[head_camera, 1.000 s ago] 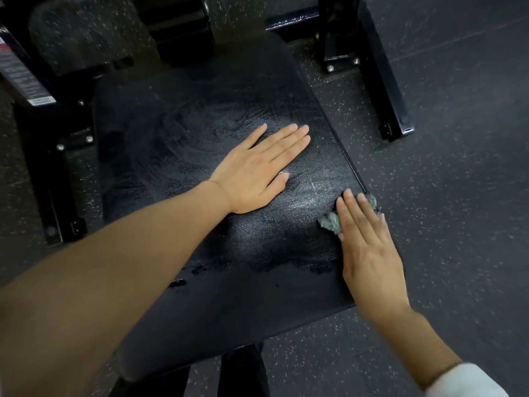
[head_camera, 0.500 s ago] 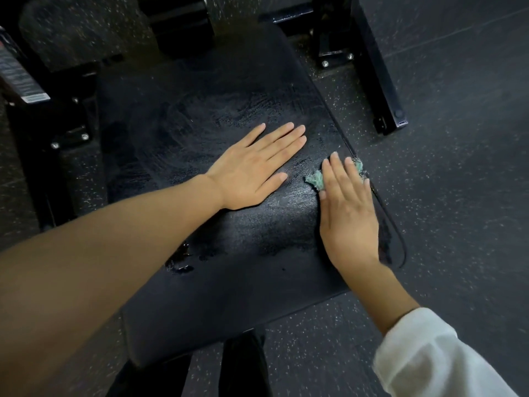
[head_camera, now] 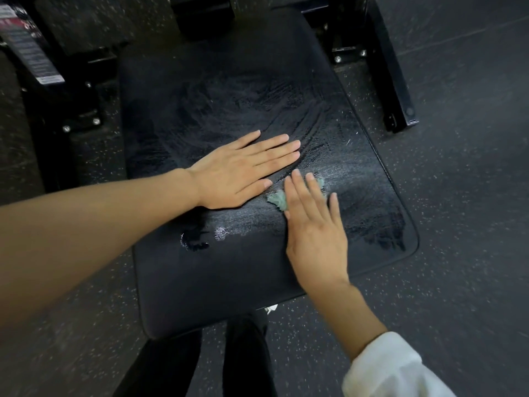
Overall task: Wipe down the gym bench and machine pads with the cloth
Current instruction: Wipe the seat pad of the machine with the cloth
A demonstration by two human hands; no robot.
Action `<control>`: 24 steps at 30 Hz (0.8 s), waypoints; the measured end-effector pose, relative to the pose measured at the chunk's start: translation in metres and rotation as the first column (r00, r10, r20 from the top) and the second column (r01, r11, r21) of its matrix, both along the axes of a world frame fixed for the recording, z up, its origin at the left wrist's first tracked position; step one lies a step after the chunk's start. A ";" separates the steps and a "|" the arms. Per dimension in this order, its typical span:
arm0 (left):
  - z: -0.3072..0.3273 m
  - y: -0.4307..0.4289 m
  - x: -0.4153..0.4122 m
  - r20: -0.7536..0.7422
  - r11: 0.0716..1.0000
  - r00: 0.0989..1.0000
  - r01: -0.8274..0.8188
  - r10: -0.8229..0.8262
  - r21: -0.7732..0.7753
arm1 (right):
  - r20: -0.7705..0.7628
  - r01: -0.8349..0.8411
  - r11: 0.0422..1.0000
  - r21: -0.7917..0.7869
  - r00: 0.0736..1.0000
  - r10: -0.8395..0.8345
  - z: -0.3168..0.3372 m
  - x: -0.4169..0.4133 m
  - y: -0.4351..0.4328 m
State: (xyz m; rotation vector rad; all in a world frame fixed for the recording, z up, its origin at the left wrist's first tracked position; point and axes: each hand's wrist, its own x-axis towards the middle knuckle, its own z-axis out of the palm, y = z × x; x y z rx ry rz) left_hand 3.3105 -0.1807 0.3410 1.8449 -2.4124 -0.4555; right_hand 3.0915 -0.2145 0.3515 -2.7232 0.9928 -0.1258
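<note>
Speckled rubber floor surrounds the black bench pad, a rounded rectangle of grained vinyl, streaked wet, its long axis running away from the person. The left hand lies flat on it, fingers straight, grasping nothing. The right hand presses the crumpled teal cloth mid-pad under straight fingers, having slid in from the right edge.

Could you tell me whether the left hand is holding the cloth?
No, the left hand lies flat on the bench pad; the cloth is under the right hand.

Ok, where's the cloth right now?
In the head view, the green cloth lies on the bench pad right of centre, under the right hand, fingers flat, beside the left hand.
</note>
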 end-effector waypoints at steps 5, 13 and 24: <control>-0.001 0.005 0.012 -0.004 0.998 0.998 0.063 -0.063 0.007 | -0.052 0.138 0.990 0.038 0.989 -0.136 0.004 -0.019 -0.044; -0.002 0.004 0.029 -0.027 0.988 0.987 0.156 -0.156 0.009 | -0.007 0.371 0.928 0.024 0.929 -0.371 -0.003 0.013 -0.004; -0.001 0.016 0.064 0.008 0.972 0.972 0.234 -0.234 0.018 | -0.039 0.245 0.970 0.004 0.969 -0.245 0.005 0.087 0.117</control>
